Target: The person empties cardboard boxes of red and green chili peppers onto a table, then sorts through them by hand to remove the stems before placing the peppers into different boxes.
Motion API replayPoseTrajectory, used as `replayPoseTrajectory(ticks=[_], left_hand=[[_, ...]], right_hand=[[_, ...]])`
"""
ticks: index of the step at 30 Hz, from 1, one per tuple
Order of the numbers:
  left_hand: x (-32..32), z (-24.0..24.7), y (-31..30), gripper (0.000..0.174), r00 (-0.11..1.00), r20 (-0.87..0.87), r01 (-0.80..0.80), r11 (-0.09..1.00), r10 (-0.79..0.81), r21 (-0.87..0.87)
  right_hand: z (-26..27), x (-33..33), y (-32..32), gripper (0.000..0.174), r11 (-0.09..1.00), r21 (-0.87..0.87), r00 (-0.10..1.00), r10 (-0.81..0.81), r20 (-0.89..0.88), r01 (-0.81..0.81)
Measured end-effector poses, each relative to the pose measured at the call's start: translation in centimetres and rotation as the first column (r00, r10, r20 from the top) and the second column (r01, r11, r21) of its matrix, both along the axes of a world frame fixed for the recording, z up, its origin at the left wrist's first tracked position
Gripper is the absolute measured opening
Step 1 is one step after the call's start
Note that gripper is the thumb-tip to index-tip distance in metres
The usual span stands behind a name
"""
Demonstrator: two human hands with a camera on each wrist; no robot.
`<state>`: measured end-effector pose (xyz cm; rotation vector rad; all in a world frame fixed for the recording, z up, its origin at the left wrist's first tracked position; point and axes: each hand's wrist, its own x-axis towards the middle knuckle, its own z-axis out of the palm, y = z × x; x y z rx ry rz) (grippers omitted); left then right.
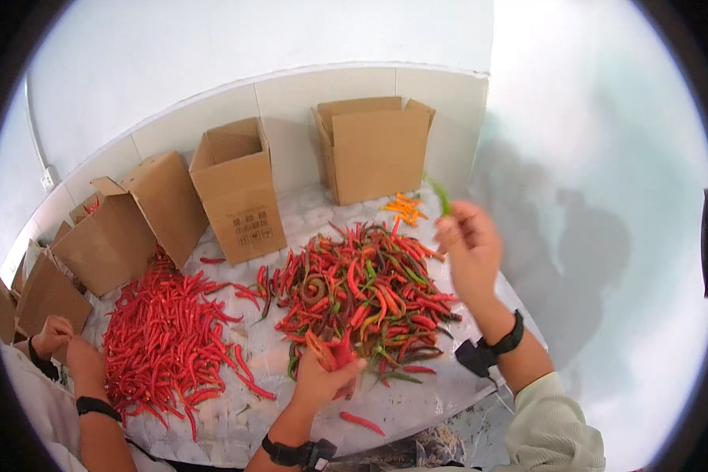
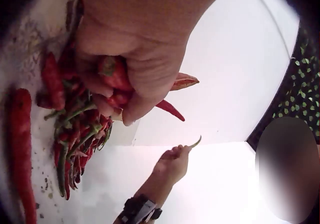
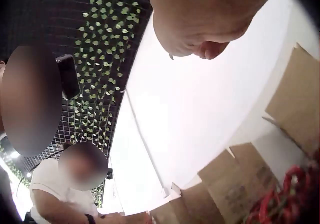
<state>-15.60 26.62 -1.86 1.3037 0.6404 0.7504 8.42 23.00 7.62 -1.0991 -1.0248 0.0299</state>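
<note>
My right hand (image 1: 474, 250), raised to the right of the mixed pile, pinches a slim green chili pepper (image 1: 438, 191) between thumb and fingers. In the left wrist view, the same pepper's curved tip pokes out of that hand. Low over the near edge of the pile, my left hand (image 1: 320, 383) grips several red chili peppers (image 1: 342, 351), some pointing out past the fingers. The mixed pile (image 1: 370, 291) holds red, green and dark chili peppers. In the right wrist view, the fingers of my right hand are mostly hidden behind the palm.
A pile of red chili peppers (image 1: 165, 338) lies at left, beside another person's hands (image 1: 84, 363). Several orange chili peppers (image 1: 405, 207) lie before a cardboard box (image 1: 380, 153) at the back. More open boxes (image 1: 240, 204) line the wall. One red pepper (image 1: 362, 423) lies near the front edge.
</note>
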Motion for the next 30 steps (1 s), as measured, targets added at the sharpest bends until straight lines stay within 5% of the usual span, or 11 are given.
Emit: replayPoseTrajectory(ticks=[5,8,14,16,18,21,24,27,30], left_hand=[[-0.8,-0.2,0.4,0.013,0.996,0.087,0.024,0.989,-0.011,-0.145],[-1.0,-0.9,1.1,0.013,0.989,0.151,0.037,0.978,-0.006,-0.206],[-1.2,-2.1,1.7,0.027,0.993,0.111,-0.024,0.985,0.043,-0.173],[-1.3,-2.1,2.0,0.027,0.994,0.106,0.012,0.982,0.008,-0.187],[-1.3,-2.0,2.3,0.026,0.992,0.121,-0.004,0.981,0.028,-0.196],[-1.4,-1.3,2.4,0.025,0.989,0.122,-0.053,0.964,0.088,-0.261],[-1.1,0.3,1.9,0.027,0.980,0.169,-0.041,0.942,0.102,-0.334],[-1.3,-0.1,1.9,0.031,0.977,0.204,0.020,0.933,0.058,-0.359],[-1.4,-1.1,2.7,0.032,0.956,0.286,0.054,0.927,0.059,-0.372]], right_hand=[[9.5,3.9,1.7,0.029,0.909,0.361,0.953,-0.273,0.131,0.210],[13.3,5.2,5.0,0.026,0.804,0.559,0.921,-0.351,0.169,0.204],[16.5,9.4,14.4,0.017,0.721,0.513,0.711,-0.651,0.268,0.467],[15.8,12.8,19.2,0.025,0.738,0.346,0.633,-0.675,0.380,0.580],[13.1,17.6,24.4,0.035,0.803,-0.008,0.624,-0.457,0.634,0.596],[7.6,19.8,27.3,0.029,0.782,-0.188,0.638,-0.317,0.702,0.595],[5.7,15.9,22.8,0.031,0.795,-0.503,0.767,0.075,0.637,0.340],[2.7,12.2,17.0,0.026,0.698,-0.706,0.840,0.308,0.447,0.120],[-1.0,10.2,11.3,0.022,0.727,-0.685,0.799,0.389,0.459,0.040]])
